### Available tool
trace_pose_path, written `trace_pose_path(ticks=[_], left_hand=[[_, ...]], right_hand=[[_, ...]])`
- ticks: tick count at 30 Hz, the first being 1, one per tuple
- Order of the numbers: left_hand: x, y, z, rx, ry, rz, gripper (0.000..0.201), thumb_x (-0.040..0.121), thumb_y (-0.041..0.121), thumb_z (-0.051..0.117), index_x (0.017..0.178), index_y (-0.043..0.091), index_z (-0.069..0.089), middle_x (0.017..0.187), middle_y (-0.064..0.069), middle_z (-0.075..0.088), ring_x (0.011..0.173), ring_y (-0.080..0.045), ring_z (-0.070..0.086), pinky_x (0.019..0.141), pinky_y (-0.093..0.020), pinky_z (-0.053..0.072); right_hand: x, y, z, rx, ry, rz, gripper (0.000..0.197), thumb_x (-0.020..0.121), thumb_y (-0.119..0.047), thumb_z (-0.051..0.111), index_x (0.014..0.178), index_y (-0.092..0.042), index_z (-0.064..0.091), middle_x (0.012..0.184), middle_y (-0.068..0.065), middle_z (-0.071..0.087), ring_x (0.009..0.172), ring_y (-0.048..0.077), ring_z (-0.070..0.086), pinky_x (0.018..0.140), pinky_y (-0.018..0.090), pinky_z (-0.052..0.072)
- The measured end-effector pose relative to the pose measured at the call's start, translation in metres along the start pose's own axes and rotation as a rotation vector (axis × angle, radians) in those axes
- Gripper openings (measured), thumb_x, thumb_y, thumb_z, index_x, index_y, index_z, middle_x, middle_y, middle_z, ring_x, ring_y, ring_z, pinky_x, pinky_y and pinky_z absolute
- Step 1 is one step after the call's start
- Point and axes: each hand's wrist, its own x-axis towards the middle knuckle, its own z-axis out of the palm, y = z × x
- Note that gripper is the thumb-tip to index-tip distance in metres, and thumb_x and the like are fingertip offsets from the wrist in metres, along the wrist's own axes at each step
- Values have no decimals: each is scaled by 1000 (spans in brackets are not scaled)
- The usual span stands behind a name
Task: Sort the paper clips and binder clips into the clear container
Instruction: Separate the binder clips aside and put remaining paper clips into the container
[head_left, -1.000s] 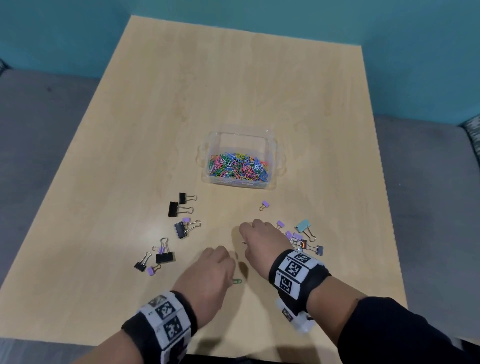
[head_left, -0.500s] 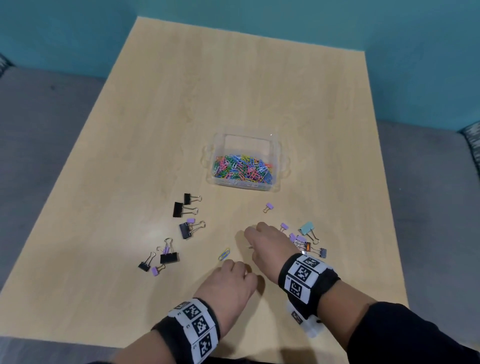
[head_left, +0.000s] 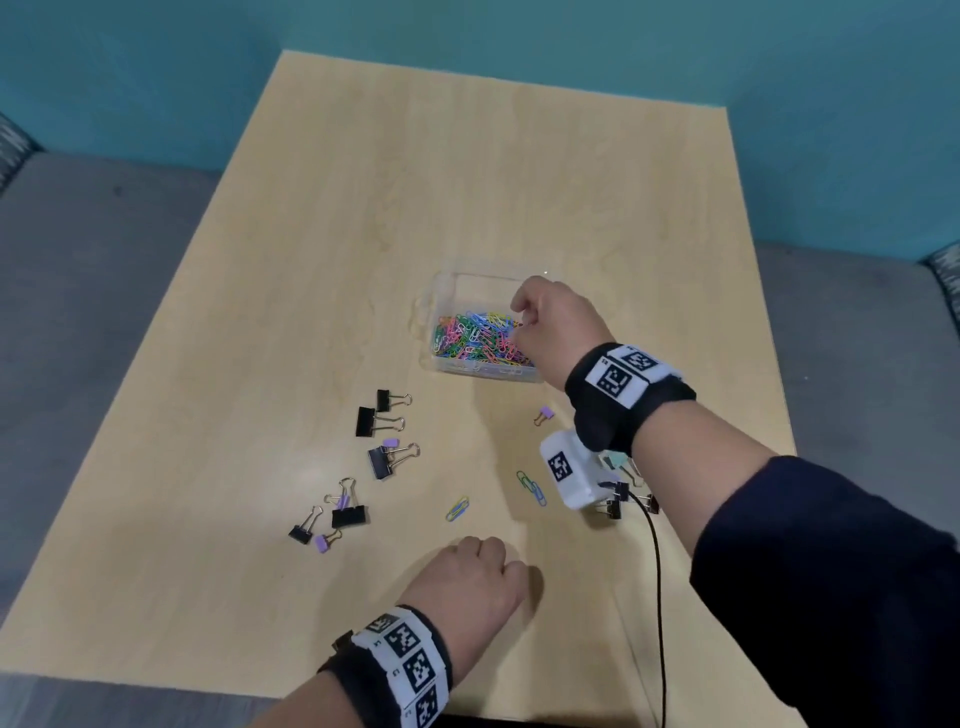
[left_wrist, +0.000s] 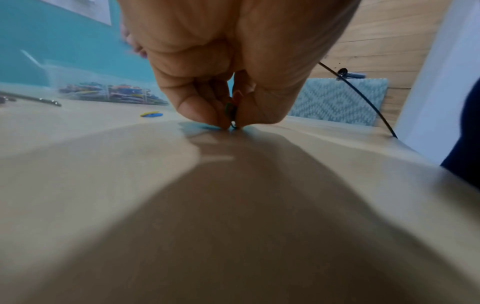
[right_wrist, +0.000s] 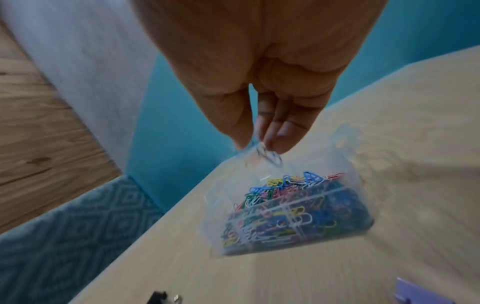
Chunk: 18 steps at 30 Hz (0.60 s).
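Note:
The clear container (head_left: 470, 278) stands mid-table, its near side full of coloured paper clips (head_left: 472, 340). My right hand (head_left: 519, 325) hovers over its right part. In the right wrist view, thumb and fingers (right_wrist: 257, 146) pinch a blurred paper clip (right_wrist: 269, 156) just above the container (right_wrist: 285, 216). My left hand (head_left: 478, 571) is low near the table's front edge, and its fingertips (left_wrist: 232, 123) pinch a green paper clip (left_wrist: 230, 110) against the tabletop. Loose paper clips lie between the hands: a yellow-blue one (head_left: 457, 508) and a green-blue pair (head_left: 531, 486).
Several black binder clips (head_left: 371, 421) and small purple ones (head_left: 322, 543) lie scattered left of centre. One purple clip (head_left: 544, 414) sits near the container. More binder clips (head_left: 615, 499) lie under my right wrist. A black cable (head_left: 657, 597) trails across the table to its front edge.
My right hand rose from the near tabletop and moved forward over the container. My left hand slid back and right towards the front edge, uncovering the loose paper clips.

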Motion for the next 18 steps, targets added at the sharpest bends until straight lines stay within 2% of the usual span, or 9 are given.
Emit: trace_pose_path(ticks=[2, 4, 6, 8, 10, 12, 14, 16, 18], left_hand=[[0, -2, 4, -4, -32, -11, 46, 28, 12, 72, 69, 19, 52, 63, -2, 50, 49, -21, 47, 42, -25, 33], [0, -9, 7, -50, -56, -37, 47, 30, 12, 76, 69, 19, 50, 63, -1, 49, 49, -21, 47, 42, -26, 32], [-1, -19, 0, -171, -11, -91, 42, 38, 12, 75, 69, 20, 48, 64, -1, 50, 51, -22, 50, 43, -27, 35], [1, -36, -18, -424, 87, -239, 26, 60, 9, 64, 71, 20, 43, 73, -2, 51, 62, -27, 53, 52, -31, 40], [14, -60, -45, -552, 154, -365, 21, 73, 10, 54, 69, 20, 35, 77, -2, 49, 68, -27, 49, 59, -34, 39], [33, -88, -75, -575, 302, -442, 19, 72, 13, 56, 67, 17, 38, 71, -3, 51, 66, -28, 48, 56, -34, 36], [56, -115, -104, -558, 439, -481, 15, 69, 12, 59, 68, 15, 44, 66, -4, 52, 62, -28, 48, 52, -33, 32], [79, -136, -129, -529, 460, -478, 15, 68, 9, 59, 70, 14, 45, 64, -5, 52, 60, -26, 48, 49, -32, 29], [100, -148, -142, -480, 444, -456, 15, 69, 8, 59, 71, 14, 45, 70, -5, 53, 64, -27, 50, 50, -31, 30]], right_hand=[[-7, 9, 0, 55, 61, 36, 17, 83, -10, 56, 97, -18, 60, 98, 5, 58, 84, 23, 57, 75, 32, 47], [-28, 20, 3, 57, 90, 34, 13, 85, -9, 53, 90, -16, 62, 91, 5, 62, 79, 24, 58, 74, 34, 48], [-60, 32, 15, -3, -8, 35, 10, 83, -10, 52, 83, -14, 61, 81, 6, 64, 75, 27, 58, 68, 35, 47], [-95, 41, 31, -118, -176, 84, 8, 82, -13, 51, 87, -14, 57, 88, 8, 62, 82, 30, 57, 68, 35, 44], [-123, 49, 48, -181, -239, 125, 7, 84, -18, 52, 90, -15, 51, 93, 7, 55, 93, 30, 56, 71, 34, 43], [-139, 52, 61, -166, -226, 159, 10, 88, -23, 52, 91, -15, 48, 94, 5, 50, 99, 29, 53, 74, 34, 42], [-144, 50, 70, -143, -174, 183, 14, 88, -27, 54, 93, -16, 46, 95, 3, 48, 89, 25, 50, 68, 33, 38], [-142, 46, 74, -154, -133, 184, 16, 88, -26, 56, 94, -16, 45, 97, 4, 48, 85, 23, 47, 67, 31, 33], [-138, 41, 78, -191, -132, 176, 14, 89, -19, 55, 96, -15, 43, 101, 6, 48, 88, 25, 49, 67, 31, 31]])
